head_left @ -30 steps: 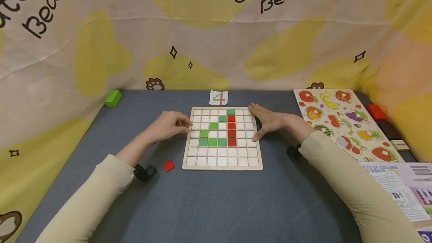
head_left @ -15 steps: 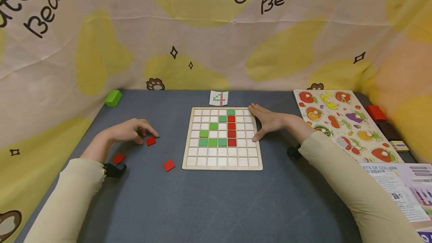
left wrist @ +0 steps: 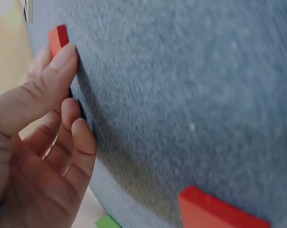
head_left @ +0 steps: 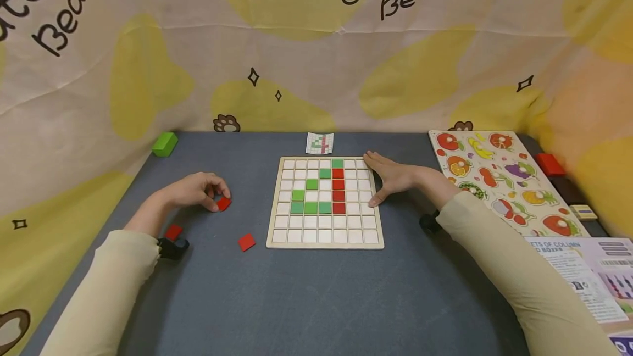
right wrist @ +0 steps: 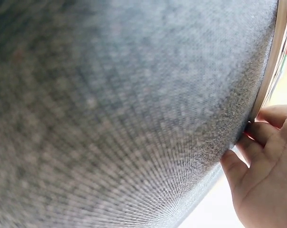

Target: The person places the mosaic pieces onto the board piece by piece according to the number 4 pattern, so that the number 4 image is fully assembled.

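Note:
My left hand [head_left: 195, 191] pinches a small square red tile [head_left: 224, 204] between thumb and fingers, low over the table; the left wrist view shows the tile [left wrist: 58, 39] at the thumb tip. Two more red tiles lie loose, one [head_left: 173, 232] by the left wrist and another [head_left: 246, 242] left of the board. The wooden grid board [head_left: 325, 246] bears a column of red tiles [head_left: 338, 184] and several green tiles [head_left: 310, 208]. At its right edge my right hand [head_left: 395, 176] rests with fingers and thumb spread, touching the rim [right wrist: 271, 59].
A small pattern card [head_left: 319, 143] lies behind the board. Green blocks [head_left: 165, 144] sit at the far left. To the right are a fruit puzzle board [head_left: 504, 180], a red block [head_left: 550, 164] and a printed box [head_left: 583, 268].
My left hand moved left from the board's edge to the loose red tiles, and now pinches one that lay on the table. The right hand has stayed on the board's edge.

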`<state>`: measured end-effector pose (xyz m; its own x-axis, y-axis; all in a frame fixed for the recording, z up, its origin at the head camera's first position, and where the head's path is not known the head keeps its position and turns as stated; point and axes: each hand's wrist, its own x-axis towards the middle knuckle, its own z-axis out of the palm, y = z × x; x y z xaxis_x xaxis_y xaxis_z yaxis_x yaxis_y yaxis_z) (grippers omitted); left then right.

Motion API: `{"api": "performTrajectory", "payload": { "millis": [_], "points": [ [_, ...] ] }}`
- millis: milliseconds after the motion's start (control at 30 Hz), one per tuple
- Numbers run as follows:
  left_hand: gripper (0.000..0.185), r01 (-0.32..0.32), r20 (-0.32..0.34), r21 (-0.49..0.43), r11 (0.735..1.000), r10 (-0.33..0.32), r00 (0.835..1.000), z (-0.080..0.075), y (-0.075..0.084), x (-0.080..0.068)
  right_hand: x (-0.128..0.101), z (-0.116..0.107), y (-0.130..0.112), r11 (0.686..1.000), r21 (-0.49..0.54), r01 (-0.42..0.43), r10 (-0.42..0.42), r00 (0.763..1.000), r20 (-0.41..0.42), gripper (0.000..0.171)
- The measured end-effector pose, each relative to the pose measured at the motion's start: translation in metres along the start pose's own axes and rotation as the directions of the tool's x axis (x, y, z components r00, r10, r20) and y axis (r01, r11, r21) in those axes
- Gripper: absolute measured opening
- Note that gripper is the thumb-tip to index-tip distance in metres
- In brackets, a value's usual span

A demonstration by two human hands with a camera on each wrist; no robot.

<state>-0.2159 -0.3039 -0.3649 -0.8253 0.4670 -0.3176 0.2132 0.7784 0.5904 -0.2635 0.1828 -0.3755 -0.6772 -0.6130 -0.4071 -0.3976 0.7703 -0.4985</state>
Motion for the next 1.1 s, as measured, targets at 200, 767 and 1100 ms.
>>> {"api": "performTrajectory", "payload": {
  "millis": [200, 767, 1100],
  "points": [
    [0.018, 0.067, -0.100, 0.005, 0.998, -0.066, 0.993, 0.004, 0.009, 0.008, 0.000, 0.000, 0.000, 1.000, 0.001, 0.001, -0.001, 1.000, 0.003, 0.127],
    [0.004, -0.113, -0.205, -0.016, 0.993, 0.107, 0.973, 0.063, 0.117, 0.064, 0.002, -0.001, 0.001, 1.000, 0.001, 0.013, -0.013, 1.000, -0.001, 0.128],
    [0.013, -0.177, -0.163, -0.073, 0.982, 0.163, 0.973, 0.102, 0.172, 0.079, 0.001, 0.000, 0.001, 0.999, 0.014, 0.029, -0.029, 1.000, -0.005, 0.127]
  ]
}}
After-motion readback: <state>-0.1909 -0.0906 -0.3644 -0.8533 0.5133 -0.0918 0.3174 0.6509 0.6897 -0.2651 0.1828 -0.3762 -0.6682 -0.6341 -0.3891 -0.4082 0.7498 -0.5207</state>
